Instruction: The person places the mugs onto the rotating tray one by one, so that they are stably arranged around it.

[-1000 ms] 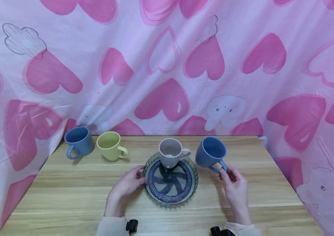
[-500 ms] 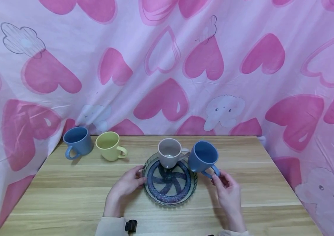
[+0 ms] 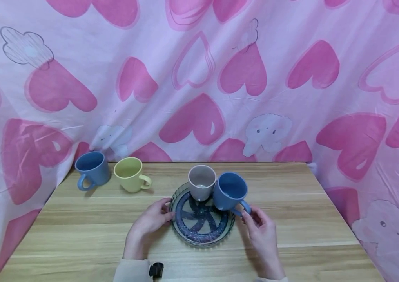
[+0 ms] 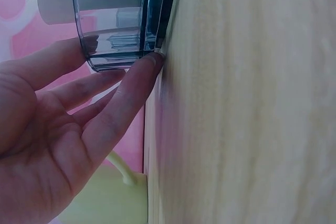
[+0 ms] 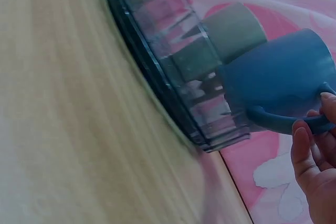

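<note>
My right hand [image 3: 261,231] pinches the handle of a blue mug [image 3: 230,192]. The mug is tilted and overlaps the right side of a ribbed glass dish [image 3: 204,239] with a dark swirl pattern. A pale grey mug [image 3: 201,184] stands at the back of the dish, right beside the blue one, its handle hidden. At the dish's left side, fairly straight fingers of my left hand [image 3: 151,219] touch the wall. In the left wrist view, one fingertip [image 4: 152,61] rests low on the dish wall, near the tabletop.
A second blue mug [image 3: 93,172] and a yellow mug [image 3: 130,176] stand at the back left of the wooden table [image 3: 79,235]. A pink heart-patterned cloth [image 3: 192,117] hangs behind the table.
My right hand has moved left with the blue mug, from beside the dish to over its right side, next to the grey mug. My left hand stays at the dish.
</note>
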### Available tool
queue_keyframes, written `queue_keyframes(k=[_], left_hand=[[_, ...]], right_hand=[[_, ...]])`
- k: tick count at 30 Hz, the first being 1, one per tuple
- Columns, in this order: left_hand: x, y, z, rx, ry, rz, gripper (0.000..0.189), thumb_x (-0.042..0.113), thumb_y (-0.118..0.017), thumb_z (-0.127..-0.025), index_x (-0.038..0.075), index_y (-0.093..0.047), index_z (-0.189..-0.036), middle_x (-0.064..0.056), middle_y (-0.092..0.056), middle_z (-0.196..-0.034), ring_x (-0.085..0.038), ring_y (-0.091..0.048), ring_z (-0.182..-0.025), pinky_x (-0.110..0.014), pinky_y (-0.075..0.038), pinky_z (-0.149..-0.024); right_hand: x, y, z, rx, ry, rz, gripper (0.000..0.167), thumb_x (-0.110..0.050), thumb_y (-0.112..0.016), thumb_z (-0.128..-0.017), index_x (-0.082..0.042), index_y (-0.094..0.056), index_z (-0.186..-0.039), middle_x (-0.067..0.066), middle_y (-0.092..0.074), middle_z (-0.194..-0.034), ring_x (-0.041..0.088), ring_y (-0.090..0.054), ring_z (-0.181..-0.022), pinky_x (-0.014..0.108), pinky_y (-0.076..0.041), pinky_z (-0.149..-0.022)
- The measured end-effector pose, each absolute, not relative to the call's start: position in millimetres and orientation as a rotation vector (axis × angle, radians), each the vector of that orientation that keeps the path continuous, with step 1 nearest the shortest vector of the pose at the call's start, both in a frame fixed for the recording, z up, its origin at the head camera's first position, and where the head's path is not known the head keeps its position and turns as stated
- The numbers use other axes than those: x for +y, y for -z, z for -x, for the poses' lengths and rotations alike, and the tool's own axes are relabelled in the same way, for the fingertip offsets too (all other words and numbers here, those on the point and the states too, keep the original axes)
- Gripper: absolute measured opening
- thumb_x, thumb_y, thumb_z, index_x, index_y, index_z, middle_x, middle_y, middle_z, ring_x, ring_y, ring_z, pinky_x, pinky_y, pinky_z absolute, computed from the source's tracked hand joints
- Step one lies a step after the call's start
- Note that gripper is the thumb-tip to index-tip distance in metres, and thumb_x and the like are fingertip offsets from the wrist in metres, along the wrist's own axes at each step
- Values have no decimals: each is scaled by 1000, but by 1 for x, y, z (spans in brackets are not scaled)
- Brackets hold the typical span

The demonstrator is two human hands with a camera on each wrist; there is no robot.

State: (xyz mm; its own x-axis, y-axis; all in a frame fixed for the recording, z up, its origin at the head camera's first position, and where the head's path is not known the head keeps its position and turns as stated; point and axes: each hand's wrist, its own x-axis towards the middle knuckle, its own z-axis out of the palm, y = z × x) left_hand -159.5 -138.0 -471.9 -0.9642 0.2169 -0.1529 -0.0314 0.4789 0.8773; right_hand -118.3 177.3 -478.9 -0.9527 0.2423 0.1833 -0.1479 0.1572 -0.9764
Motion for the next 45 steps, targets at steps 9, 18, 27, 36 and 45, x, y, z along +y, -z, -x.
queue_keyframes(k=[9, 18, 27, 36, 45], left_hand=[[-139, 470, 158, 2474, -1480, -174, 52, 4, -70, -87, -5, -51, -134, -10, -61, -92, -18, -60, -76, -33, -54, -69], [-140, 470, 158, 2494, -1472, -168, 37, 4, -66, -89, -6, -56, -124, -7, -59, -83, -19, -57, -71, -33, -51, -65], [-139, 467, 158, 2503, -1445, -140, 33, 6, -66, -91, -6, -57, -120, -7, -61, -86, -20, -60, -75, -33, -52, -69], [-139, 467, 158, 2490, -1456, -148, 34, 5, -64, -92, -7, -56, -123, -8, -61, -86, -22, -61, -75, -33, -53, -68], [-139, 470, 158, 2467, -1506, -190, 45, 3, -60, -95, -9, -46, -136, -13, -63, -89, -22, -63, -74, -37, -57, -69]], right_hand=[[178, 491, 124, -2193, -1809, 62, 15, 5, -66, -89, 5, -67, -104, 16, -66, -91, 32, -66, -80, 29, -59, -70], [178, 491, 129, -2260, -1765, 23, 14, 3, -67, -89, 0, -68, -103, 12, -68, -93, 28, -67, -79, 29, -59, -70], [175, 493, 134, -2323, -1603, -37, 13, 2, -70, -88, 0, -70, -101, 8, -67, -86, 17, -61, -72, 24, -56, -62], [178, 487, 144, -2436, -1567, 2, 16, -3, -69, -90, -4, -70, -106, 6, -66, -88, 18, -59, -75, 24, -55, -62], [181, 483, 154, -2489, -1666, 45, 19, -10, -67, -93, -4, -69, -111, 8, -65, -91, 18, -59, -77, 24, -53, -63]])
